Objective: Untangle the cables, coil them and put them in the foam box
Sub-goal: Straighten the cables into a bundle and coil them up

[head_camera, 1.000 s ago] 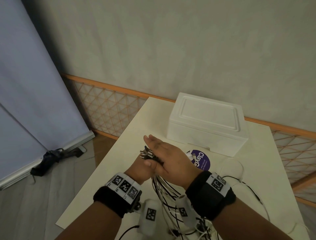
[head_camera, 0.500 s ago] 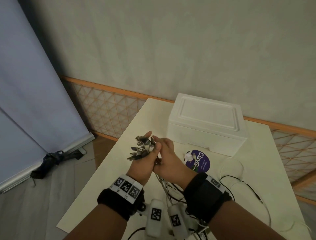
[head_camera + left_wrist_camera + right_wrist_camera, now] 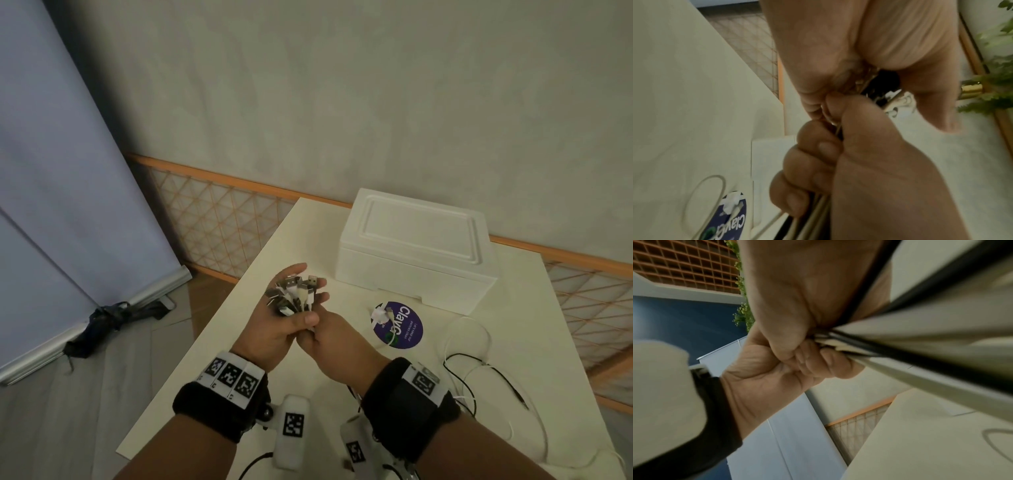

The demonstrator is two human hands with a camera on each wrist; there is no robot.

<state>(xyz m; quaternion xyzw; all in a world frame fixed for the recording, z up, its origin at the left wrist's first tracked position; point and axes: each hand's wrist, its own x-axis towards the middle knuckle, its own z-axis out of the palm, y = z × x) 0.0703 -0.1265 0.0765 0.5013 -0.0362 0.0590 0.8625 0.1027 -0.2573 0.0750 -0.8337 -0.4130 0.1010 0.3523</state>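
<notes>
A bundle of black and white cables (image 3: 294, 293) stands up over the table with its plug ends fanned out. My left hand (image 3: 274, 329) grips the bundle just under the plugs, thumb across the front. Directly below, my right hand (image 3: 329, 342) has its fingers curled round the same cables. The left wrist view shows the right hand's fingers (image 3: 813, 162) wrapped on the strands (image 3: 818, 216). In the right wrist view the cables (image 3: 900, 345) run taut out of the right hand (image 3: 797, 296), beside the left hand (image 3: 777, 369). The white foam box (image 3: 411, 253) sits behind, lid on.
A round purple sticker (image 3: 400, 325) lies on the cream table (image 3: 239, 359) in front of the box, with a white cable end on it. Loose black and white cables (image 3: 479, 356) trail over the table's right side. The table's left edge drops to the floor.
The right hand, which lay flat over the left hand and plugs, has slid down and now grips the cables below it. The plug ends now show, fanned out above the left hand.
</notes>
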